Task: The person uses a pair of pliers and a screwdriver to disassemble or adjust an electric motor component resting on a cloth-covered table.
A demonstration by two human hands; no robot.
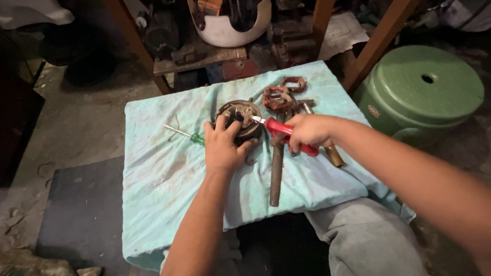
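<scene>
Work surface: a pale blue-green cloth (162,177) spread over a low support, stained and creased, seen from above in the head view.

Left hand (223,148): fingers curled over the near rim of a round, dark metal motor housing (238,118) that sits approx. mid-cloth. The grip is partly closed, thumb and fingers pressed on the housing and steadying it.

Right hand (309,131): closed in a fist round the red handles of a pair of pliers (282,131). The metal nose of the pliers points left and reaches into the top of the housing — the tip touches or sits just inside it; exact contact cannot be told.

Adjacent items on the cloth:
- Green-handled screwdriver (185,135), lying just left of the housing, shaft pointing away to the upper left.
- Long rusty steel rod (276,173), running from under the right hand toward the near edge of the cloth.
- Two reddish-brown wound coils (280,99), just behind the housing, on the far right part of the cloth.
- A brass-coloured handle end (333,155) showing beyond the right wrist.

Surroundings: a green plastic stool (424,90) stands on the floor to the right, well apart from the hands. A white bowl-shaped shell (233,28) holding misc. parts rests on a shelf behind the cloth.
</scene>
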